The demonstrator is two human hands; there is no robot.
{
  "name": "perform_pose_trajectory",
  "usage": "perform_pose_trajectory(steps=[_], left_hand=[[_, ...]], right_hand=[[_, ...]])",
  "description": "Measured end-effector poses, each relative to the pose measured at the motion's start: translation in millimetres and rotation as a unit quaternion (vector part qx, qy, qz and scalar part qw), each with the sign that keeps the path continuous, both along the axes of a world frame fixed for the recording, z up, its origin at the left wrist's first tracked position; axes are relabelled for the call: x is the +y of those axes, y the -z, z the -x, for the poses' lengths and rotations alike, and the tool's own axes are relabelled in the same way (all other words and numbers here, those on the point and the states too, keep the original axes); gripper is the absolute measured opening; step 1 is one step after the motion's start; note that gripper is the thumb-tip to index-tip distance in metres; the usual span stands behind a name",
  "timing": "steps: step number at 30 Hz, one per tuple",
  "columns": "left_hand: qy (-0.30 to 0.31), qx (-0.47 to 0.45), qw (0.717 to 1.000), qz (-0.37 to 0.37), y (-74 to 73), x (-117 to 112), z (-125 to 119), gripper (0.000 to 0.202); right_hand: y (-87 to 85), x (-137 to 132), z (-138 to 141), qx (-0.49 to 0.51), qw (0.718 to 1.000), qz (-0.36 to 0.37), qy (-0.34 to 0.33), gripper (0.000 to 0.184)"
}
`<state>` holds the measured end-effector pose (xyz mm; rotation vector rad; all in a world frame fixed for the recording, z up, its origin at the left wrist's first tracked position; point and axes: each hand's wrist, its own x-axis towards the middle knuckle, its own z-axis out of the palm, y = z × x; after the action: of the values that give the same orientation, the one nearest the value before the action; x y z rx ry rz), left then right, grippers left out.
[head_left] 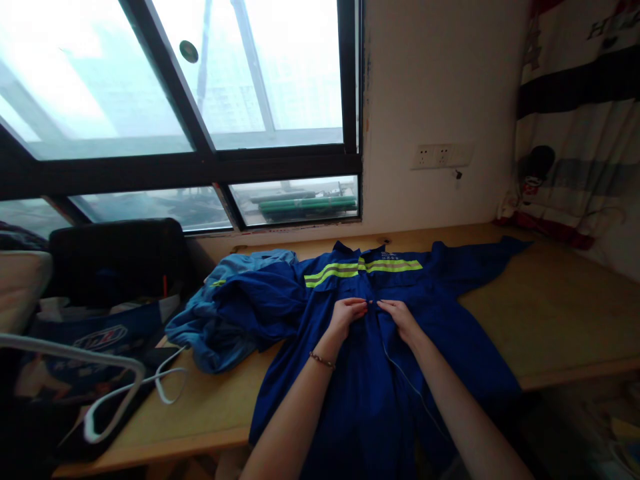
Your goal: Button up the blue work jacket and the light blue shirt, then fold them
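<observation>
A dark blue work jacket (450, 347) with yellow reflective stripes across the chest lies spread front-up on the wooden table (560, 313). My left hand (347, 312) and my right hand (397, 315) meet at the jacket's front opening, just below the stripes. Both have their fingers curled and pinched on the edges of the fabric there. A thin bracelet sits on my left wrist. A thin white cord runs down along my right forearm.
A lighter blue garment (225, 320) lies crumpled at the jacket's left sleeve. A white clothes hanger (115, 393) and a bag with a logo (95, 340) sit at the left. A window, a wall socket (443, 155) and a striped curtain (575, 120) are behind.
</observation>
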<state>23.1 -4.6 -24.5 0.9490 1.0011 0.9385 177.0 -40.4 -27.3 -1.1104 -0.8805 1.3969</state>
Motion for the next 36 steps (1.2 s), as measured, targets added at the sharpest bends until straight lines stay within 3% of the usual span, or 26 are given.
perform_pose_trajectory(steps=[11,18,23,26,30,33,36], left_hand=[[0.010,-0.035,0.999,0.021,-2.2,-1.4,2.3,0.026],[0.012,-0.008,1.000,-0.016,-3.0,-4.6,-1.7,0.025],[0.024,-0.018,0.999,-0.021,-1.6,-5.7,-6.0,0.026],[0.031,-0.019,0.999,-0.015,-2.6,-7.5,-10.4,0.027],[-0.004,0.000,1.000,-0.012,-2.7,-8.8,-15.1,0.028],[-0.029,-0.009,1.000,-0.004,-0.6,-8.0,-14.9,0.028],[-0.035,-0.027,0.999,0.012,1.5,-6.7,-12.5,0.026]], right_hand=[[-3.0,-2.3,0.0,0.019,1.000,-0.012,0.011,0.032],[-0.2,1.1,-0.8,-0.027,0.998,0.010,0.054,0.039],[3.2,2.1,-1.4,-0.102,0.991,-0.059,0.059,0.031],[3.2,-0.2,1.7,-0.224,0.965,-0.090,0.099,0.022],[-1.7,-6.9,10.5,-0.399,0.898,-0.136,0.130,0.012],[-5.9,-11.2,16.3,-0.442,0.874,-0.159,0.125,0.008],[-7.8,-12.8,19.1,-0.446,0.872,-0.173,0.108,0.010]])
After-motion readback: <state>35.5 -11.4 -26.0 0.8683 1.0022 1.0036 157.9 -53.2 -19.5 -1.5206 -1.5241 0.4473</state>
